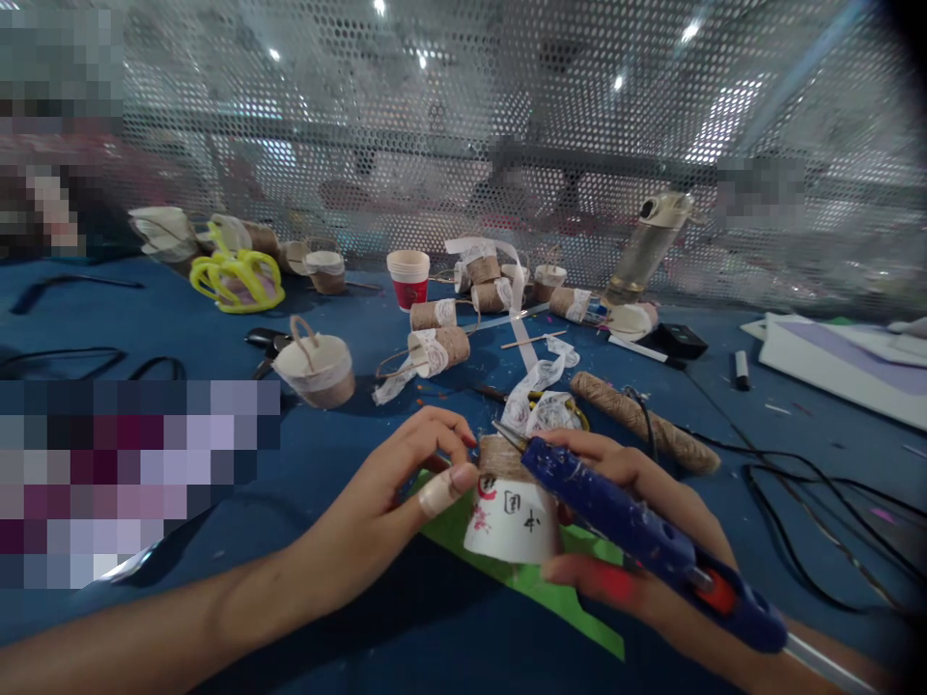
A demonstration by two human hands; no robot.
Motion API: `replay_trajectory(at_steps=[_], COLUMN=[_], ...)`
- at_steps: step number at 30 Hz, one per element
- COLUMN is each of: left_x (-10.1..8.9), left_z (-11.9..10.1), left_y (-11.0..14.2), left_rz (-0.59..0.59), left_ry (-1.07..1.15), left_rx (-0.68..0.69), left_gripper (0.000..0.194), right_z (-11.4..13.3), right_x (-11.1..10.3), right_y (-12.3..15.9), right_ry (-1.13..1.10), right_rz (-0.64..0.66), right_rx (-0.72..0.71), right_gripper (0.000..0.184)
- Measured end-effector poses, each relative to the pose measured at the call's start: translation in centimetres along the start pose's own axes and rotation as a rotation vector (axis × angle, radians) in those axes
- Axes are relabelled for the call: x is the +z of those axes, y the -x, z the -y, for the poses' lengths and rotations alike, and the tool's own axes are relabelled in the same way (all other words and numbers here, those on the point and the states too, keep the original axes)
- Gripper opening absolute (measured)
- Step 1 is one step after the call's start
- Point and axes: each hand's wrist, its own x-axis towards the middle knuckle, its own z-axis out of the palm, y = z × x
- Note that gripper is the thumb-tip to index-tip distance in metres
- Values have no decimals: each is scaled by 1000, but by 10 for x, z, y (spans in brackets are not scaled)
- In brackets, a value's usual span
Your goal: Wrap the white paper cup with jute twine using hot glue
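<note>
An upside-down white paper cup (507, 521) with dark characters and red marks is in front of me. Brown twine (499, 458) wraps its upper, narrower part. My left hand (427, 483), with a bandage on the thumb, pinches the cup's left side near the twine. A blue glue gun (615, 507) lies across my right hand (652, 512), its metal nozzle pointing up-left over the twine. My right fingers curl around behind the gun, and the thumb is by the cup's lower right edge. Green paper (572, 603) lies below the cup.
White lace ribbon (540, 381) trails behind the cup. A twine roll (644, 425) and black cables (782, 521) lie to the right. Small twine-wrapped baskets (319, 372), a red cup (409, 285) and a clear bottle (644, 251) stand farther back, before a perforated metal screen (406, 145).
</note>
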Motion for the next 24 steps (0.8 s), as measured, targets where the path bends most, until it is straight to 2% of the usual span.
replay_trajectory(at_steps=[6, 12, 15, 19, 24], left_x=[0, -3, -2, 0, -3], left_z=[-2, 0, -2, -1, 2], left_y=[2, -1, -3, -1, -2], left_rz=[180, 211, 207, 162, 42], left_ry=[-240, -352, -292, -167, -23], left_rx=[103, 203, 184, 93, -52], left_gripper=[18, 15, 17, 22, 24], right_z=[3, 2, 4, 6, 6], right_x=[4, 4, 3, 3, 1], right_y=[0, 0, 0, -1, -1], right_ry=[-8, 15, 16, 10, 16], right_rz=[0, 9, 15, 24, 27], right_rx=[-25, -5, -7, 8, 38], right_gripper=[36, 38, 37, 38, 36])
